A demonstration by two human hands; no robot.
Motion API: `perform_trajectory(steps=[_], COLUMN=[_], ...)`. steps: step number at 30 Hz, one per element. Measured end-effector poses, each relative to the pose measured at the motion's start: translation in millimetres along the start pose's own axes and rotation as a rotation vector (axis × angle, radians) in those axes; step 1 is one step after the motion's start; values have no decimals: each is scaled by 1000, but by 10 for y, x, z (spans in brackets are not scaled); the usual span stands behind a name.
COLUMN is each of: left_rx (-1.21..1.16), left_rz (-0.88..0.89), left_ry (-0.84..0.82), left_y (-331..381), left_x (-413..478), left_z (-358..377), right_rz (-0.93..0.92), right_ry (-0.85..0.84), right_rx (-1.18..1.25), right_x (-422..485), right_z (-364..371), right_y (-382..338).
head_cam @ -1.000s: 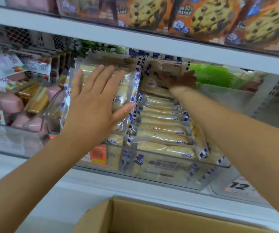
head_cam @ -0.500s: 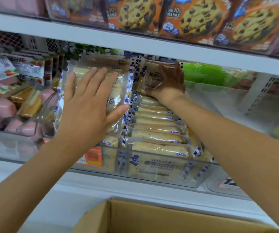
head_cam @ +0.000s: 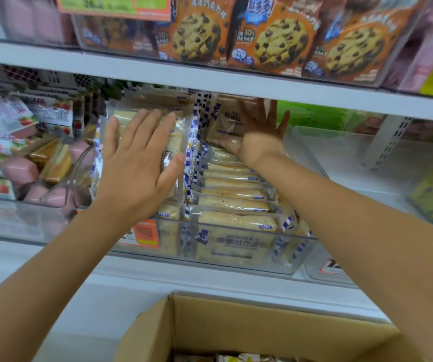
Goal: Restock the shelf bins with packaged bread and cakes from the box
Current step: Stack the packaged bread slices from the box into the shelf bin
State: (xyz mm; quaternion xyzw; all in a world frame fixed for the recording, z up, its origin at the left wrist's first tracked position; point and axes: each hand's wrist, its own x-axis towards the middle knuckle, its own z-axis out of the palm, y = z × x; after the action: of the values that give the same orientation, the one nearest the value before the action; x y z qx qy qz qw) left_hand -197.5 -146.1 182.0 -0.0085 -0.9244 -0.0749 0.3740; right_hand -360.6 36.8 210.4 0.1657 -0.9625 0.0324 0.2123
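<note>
Clear plastic bin [head_cam: 306, 248] sits on the lower shelf [head_cam: 184, 279]; it holds the bread packets [head_cam: 233, 205] in two rows side by side.

Changes against the picture half a second earlier: the right hand [head_cam: 261, 135] now has its fingers fanned wide where they lay close together; it stays at the rear of the right row, palm flat on the rearmost packet [head_cam: 227, 121], which stands upright. The left hand [head_cam: 142, 169] remains flat against the tall packet [head_cam: 175, 142] of the left row, placement unchanged; more of the box [head_cam: 236, 325] shows at the bottom.

Grip state: on both hands the grip is apart, fingers straight, pressing and clasping nothing.

Counts: two hands; one bin in use; two rows. The right row shows about eight packets in front of the right hand, the rear ones too blurred to count surely; the left row is mostly hidden behind the left hand. One cardboard box stands below the shelf, open, with further packets [head_cam: 236, 357] just visible inside at the frame edge. Three cookie packs [head_cam: 280, 40] face forward above the upper shelf [head_cam: 210, 77]; a fourth, darker, lies behind glare at the left. Pink cakes [head_cam: 19, 169] fill the neighbouring bin on the left; one orange label [head_cam: 146, 232] shows at the bin front.
</note>
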Motion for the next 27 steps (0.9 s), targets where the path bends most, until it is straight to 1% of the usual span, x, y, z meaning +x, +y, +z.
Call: perform_trajectory(steps=[1,5,7,9,10,12,14,18,21,22,24,27], left_rx=[-14,-13,-35,-55,-99,-273,-417,-475,-461,-456,-440,-426], left_rz=[-1,-45,-65,-73,-91,-170,-275,-443,-475,-468,-489,-550], left_ry=[-20,-65,-3,55,26,-160,-384,-806,-1129,-1209,-1309,-1349], left_y=[10,27,156,396,533,802,999,1195,1255,1265,1252,1210], left_x=[1,-20,-137,-345,-484,-869,-1346,-2335,-2942,-3096,-3308,-3499], left_z=[-14,-85,-215,-362,-421,-499,-487,-271,-61,7,144,342], right_rz=[-30,-110,-133,-187,-212,-216,-182,-87,-40,-19,51,168], right_ry=[13,2,7,39,50,18,-94,-504,-774,-836,-900,-952], right_rx=[18,241,327,329,323,364,419,431,425,427,470,562], right_x=[-87,-628,-964,-1335,-1529,-1978,-2502,-3599,-4283,-4476,-4782,-5014], right_z=[-50,-336,-485,-595,-636,-658,-590,-137,271,379,540,732], right_y=[-4,-67,-93,-91,-82,-41,40,345,623,710,851,938])
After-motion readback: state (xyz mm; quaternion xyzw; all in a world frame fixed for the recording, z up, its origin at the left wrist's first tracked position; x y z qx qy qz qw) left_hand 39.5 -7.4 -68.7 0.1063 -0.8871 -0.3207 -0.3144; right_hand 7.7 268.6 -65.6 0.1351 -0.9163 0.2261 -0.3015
